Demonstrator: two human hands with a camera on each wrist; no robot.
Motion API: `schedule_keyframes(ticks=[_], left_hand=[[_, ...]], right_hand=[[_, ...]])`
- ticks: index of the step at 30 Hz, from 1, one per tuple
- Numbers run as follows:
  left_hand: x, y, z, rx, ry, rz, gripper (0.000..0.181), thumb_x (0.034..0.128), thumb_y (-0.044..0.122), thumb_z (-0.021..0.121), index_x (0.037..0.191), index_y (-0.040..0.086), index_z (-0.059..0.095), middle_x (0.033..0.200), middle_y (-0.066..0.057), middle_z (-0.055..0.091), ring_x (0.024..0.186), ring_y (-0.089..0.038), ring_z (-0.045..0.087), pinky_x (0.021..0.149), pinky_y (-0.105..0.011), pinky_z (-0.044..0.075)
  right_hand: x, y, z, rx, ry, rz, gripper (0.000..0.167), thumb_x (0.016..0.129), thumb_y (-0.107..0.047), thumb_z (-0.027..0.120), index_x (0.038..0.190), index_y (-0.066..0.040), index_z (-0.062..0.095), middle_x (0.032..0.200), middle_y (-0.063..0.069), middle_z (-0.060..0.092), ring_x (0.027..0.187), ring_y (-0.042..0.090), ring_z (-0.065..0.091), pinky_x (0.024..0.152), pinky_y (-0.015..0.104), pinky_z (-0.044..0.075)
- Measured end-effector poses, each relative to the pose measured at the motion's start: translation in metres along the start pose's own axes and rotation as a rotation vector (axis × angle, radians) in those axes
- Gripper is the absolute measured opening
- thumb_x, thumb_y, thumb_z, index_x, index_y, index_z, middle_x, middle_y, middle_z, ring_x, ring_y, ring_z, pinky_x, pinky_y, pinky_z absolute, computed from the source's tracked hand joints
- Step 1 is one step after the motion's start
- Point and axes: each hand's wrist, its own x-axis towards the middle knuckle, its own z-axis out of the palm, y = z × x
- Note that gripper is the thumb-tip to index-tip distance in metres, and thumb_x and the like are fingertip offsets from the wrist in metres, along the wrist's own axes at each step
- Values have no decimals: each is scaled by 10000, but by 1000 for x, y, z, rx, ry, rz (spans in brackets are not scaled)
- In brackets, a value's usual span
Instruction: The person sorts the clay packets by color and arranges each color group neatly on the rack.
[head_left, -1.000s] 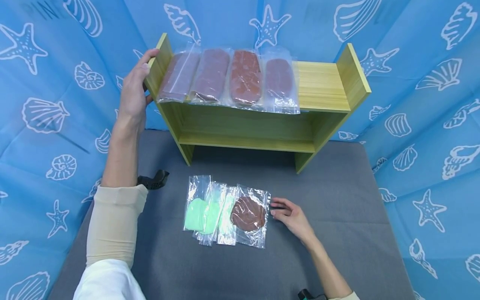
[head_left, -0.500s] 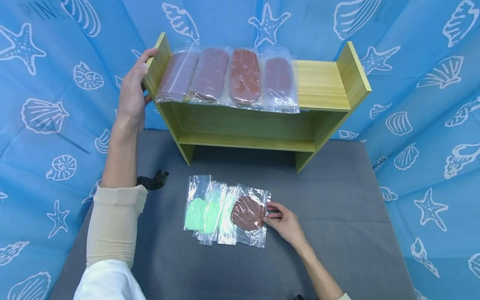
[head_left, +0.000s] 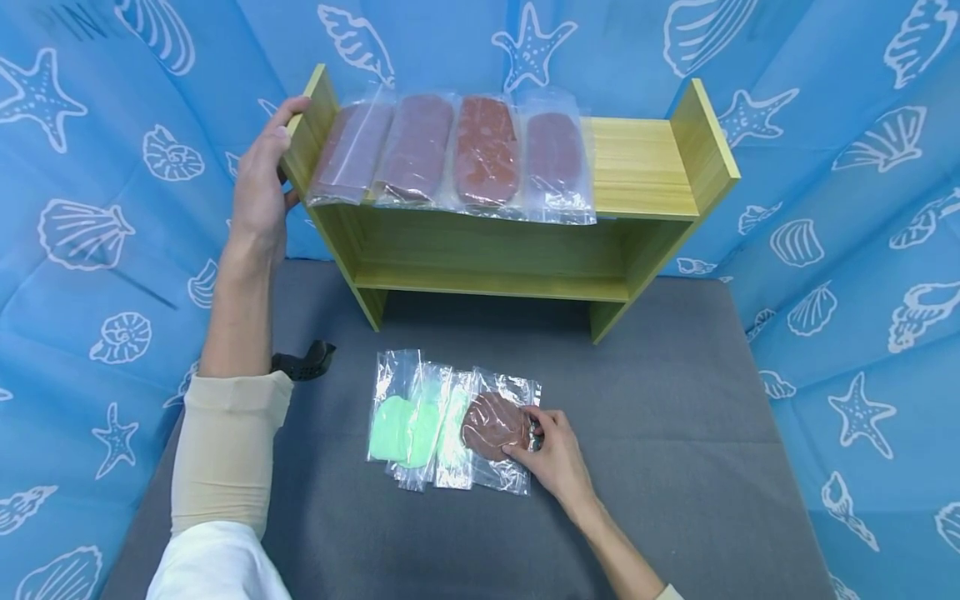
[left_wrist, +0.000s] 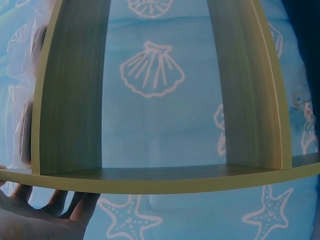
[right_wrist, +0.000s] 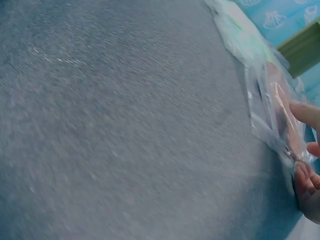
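My left hand [head_left: 258, 187] holds the left side panel of a two-tier wooden shelf [head_left: 491, 287]; in the left wrist view its fingers [left_wrist: 82, 207] lie against the panel's outer face. On the grey cloth, my right hand [head_left: 558, 458] pinches the right edge of a clear plastic bag holding a flat brown disc [head_left: 491, 425]. The thumb [right_wrist: 302, 112] lies over the bag in the right wrist view, with fingertips at its edge. Left of it, overlapping clear bags hold pale green flat pieces [head_left: 392, 429].
Several clear bags with reddish-brown oblong slabs [head_left: 422, 150] lie side by side on the shelf's upper board, overhanging its front. Bare board [head_left: 637, 167] shows to their right. A blue shell-patterned curtain [head_left: 847, 275] surrounds the grey cloth-covered table [head_left: 675, 500].
My right hand has moved left from beside the brown disc's bag onto its right edge, and its thumb now lies over the disc. The left hand stays on the shelf.
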Motion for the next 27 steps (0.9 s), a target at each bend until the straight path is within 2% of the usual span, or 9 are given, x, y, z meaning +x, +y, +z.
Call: schedule_keyframes(ticks=[4,8,18,23,27], left_hand=[[0,0,-1,10,5,2,405,1027,340,389,1388,297,569,1297,-37,475,1119,-209,472,923,-426,354],[-1,0,-1,14,5,7,406,1025,340,392,1387,299,570,1292,-38,476,1116,-210,473,923,-426,353],[-1,-2,0,10,-6,10,414,1032,326,371,1400,289,557,1303,-47,470,1114,-218,482,914,-417,370],[-1,-1,1,9,-5,8,415,1030,324,370,1399,292,555,1284,-44,479,1116,-213,478,930,-429,355],[-1,0,1,-3,-8,15,409,1024,323,383,1389,292,564,1243,-58,493,1098,-214,486,929,-431,351]], right_hand=[[-3,-3,6,-54,25,2,716,642,-244,950,1279,-111,649,1046,99,568,911,215,592,772,427,509],[-4,-4,9,-69,41,10,718,640,-235,949,1277,-103,645,1064,121,586,940,246,614,819,448,514],[0,-4,7,-51,33,-12,655,635,-188,943,1220,-87,665,965,63,620,880,217,592,801,414,482],[0,-7,4,-28,37,16,637,649,-142,925,1229,-87,667,952,43,607,848,178,603,762,372,511],[1,-7,3,34,26,34,636,669,-103,911,1254,-109,661,999,46,598,838,149,612,717,306,527]])
